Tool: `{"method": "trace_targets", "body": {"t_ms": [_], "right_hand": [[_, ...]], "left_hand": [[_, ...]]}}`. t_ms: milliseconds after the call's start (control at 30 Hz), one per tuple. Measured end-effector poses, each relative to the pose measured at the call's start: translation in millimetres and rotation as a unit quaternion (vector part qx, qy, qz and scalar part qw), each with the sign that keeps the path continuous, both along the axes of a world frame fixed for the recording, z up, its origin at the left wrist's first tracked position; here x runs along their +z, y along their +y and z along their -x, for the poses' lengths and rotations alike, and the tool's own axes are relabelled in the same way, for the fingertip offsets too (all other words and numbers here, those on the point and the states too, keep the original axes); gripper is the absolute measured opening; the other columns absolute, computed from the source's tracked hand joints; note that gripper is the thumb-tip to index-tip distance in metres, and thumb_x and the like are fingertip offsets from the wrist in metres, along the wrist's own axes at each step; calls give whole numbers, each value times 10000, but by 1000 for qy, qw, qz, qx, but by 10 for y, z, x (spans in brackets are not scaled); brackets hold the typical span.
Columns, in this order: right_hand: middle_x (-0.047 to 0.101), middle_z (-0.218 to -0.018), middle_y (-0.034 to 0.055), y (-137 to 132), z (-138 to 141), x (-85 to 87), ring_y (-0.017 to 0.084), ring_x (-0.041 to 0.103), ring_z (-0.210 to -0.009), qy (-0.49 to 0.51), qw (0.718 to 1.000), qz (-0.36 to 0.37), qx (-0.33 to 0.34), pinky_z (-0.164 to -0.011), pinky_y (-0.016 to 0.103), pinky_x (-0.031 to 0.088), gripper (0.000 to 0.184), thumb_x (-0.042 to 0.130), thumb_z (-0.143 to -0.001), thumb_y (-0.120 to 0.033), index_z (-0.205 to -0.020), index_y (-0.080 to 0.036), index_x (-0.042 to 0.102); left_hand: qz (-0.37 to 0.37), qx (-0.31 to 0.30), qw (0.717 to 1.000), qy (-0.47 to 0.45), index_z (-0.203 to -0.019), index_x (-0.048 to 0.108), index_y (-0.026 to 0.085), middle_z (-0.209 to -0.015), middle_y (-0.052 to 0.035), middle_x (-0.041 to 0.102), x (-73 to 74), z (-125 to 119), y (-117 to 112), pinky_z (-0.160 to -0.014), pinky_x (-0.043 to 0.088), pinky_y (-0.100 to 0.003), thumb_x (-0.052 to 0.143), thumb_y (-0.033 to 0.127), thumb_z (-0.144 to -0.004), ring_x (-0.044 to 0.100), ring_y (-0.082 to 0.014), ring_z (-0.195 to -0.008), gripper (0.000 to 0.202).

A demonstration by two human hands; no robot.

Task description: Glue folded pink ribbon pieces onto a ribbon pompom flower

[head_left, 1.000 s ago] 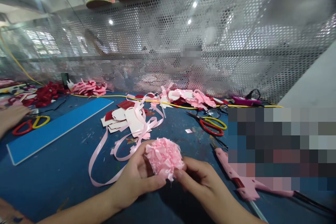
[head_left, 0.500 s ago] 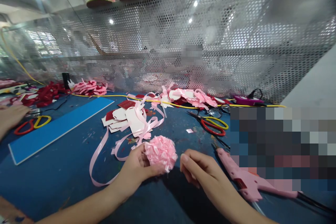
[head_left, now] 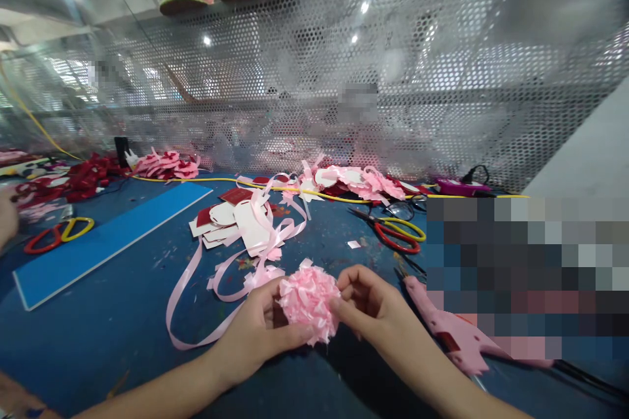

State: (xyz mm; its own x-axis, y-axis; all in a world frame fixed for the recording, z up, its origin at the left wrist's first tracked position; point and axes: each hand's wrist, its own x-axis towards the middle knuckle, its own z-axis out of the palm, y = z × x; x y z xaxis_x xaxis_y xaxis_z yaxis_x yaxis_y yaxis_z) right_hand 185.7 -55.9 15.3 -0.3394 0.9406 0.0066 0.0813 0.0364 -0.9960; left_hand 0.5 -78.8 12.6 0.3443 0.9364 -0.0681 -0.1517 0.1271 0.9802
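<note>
Two hands, the left hand (head_left: 255, 334) and the right hand (head_left: 376, 308), are holding one pink ribbon pompom (head_left: 308, 301), while two pairs of red-and-yellow scissors (head_left: 59, 234) (head_left: 393, 236), one pink glue gun (head_left: 457, 330) and one blue foam sheet (head_left: 98, 239) are lying on the table (head_left: 122, 321).

Left hand (head_left: 260, 334), right hand (head_left: 373, 304), forearms bare; maybe patterned sleeve (head_left: 12, 400).

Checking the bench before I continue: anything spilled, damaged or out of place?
Nothing damaged. The left hand and right hand hold the fluffy pink ribbon pompom; loose pink ribbon sprawls untidily across the blue table.
</note>
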Motion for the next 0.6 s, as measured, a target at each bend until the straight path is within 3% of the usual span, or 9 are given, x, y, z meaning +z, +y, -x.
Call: {"method": "trace_targets", "body": {"t_ms": [233, 500, 600], "right_hand": [[490, -666, -49, -32, 7, 9, 76, 439, -574, 14, 1000, -10, 16, -529, 203, 334, 268, 635, -761, -383, -786, -183, 458], [473, -656, -48, -5, -14, 17, 74, 395, -555, -13, 1000, -26, 4, -507, 198, 312, 258, 633, -749, -374, -787, -178, 469], [458, -630, -54, 12, -25, 7, 69, 365, -524, -32, 999, -27, -1, -476, 191, 290, 276, 647, -722, -386, -770, -178, 472]], "left_hand": [[-4, 2, 1000, 3, -1054, 576, 163, -979, -63, 667, -12, 4, -12, -852, 453, -351, 786, 209, -607, 615, -231, -929, 496], [0, 1, 1000, -9, -1060, 580, 157, -1001, -68, 663, 1, 3, 0, -872, 441, -352, 774, 232, -625, 607, -233, -943, 483], [-18, 11, 1000, -8, -1017, 614, 150, -952, -55, 662, -4, 12, 26, -841, 442, -307, 722, 295, -694, 597, -206, -908, 370]]}}
